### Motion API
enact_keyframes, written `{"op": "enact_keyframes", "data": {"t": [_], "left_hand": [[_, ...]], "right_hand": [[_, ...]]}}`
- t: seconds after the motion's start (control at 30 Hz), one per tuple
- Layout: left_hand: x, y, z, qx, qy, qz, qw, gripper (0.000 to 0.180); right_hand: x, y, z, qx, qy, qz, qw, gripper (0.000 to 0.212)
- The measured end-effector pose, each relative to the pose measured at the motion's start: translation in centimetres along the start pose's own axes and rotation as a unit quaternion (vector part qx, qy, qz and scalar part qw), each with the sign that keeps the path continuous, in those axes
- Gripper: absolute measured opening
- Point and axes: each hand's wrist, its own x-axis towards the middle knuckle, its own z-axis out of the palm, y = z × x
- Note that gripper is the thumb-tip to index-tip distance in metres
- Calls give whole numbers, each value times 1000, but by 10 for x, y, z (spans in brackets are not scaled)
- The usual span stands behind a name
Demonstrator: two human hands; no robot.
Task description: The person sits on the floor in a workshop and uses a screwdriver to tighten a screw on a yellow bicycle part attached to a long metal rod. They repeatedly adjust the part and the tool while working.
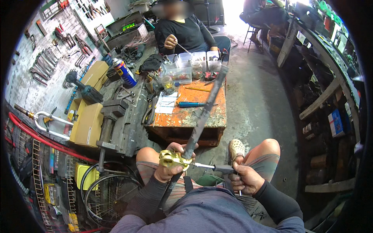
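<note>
My left hand [168,173] is closed around a shiny gold-coloured metal part [170,158] with holes in it, held above my lap. A long, worn dark bar [203,113] runs past this part, slanting up and away to the right; how the two join is hidden. My right hand [247,179] grips a dark-handled tool [223,169] with a silver shaft [203,166]. The shaft points left and its end meets the gold part. Below the right fist a thin pale tip sticks out, and I cannot make out what it belongs to.
Ahead stands a worn orange table [194,117] bearing a blue screwdriver [190,104], a pencil [198,89] and clear plastic boxes [178,75]. A bench vise [114,110] and spray can [124,73] are to the left. Another person [184,33] sits behind the table. Wooden shelving [326,97] lines the right.
</note>
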Motion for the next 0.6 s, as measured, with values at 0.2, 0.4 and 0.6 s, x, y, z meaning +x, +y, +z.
{"op": "enact_keyframes", "data": {"t": [0.2, 0.4, 0.6], "left_hand": [[4, 9, 11, -22, 43, -18, 999, 76], [4, 23, 0, -243, 96, 22, 965, 54], [3, 29, 9, -419, 121, 17, 900, 43]], "right_hand": [[-6, 7, 10, -50, -13, -121, 991, 36], [-11, 2, 10, -157, -6, -297, 942, 31], [-14, 12, 42, -594, 124, -494, 622, 41]]}}
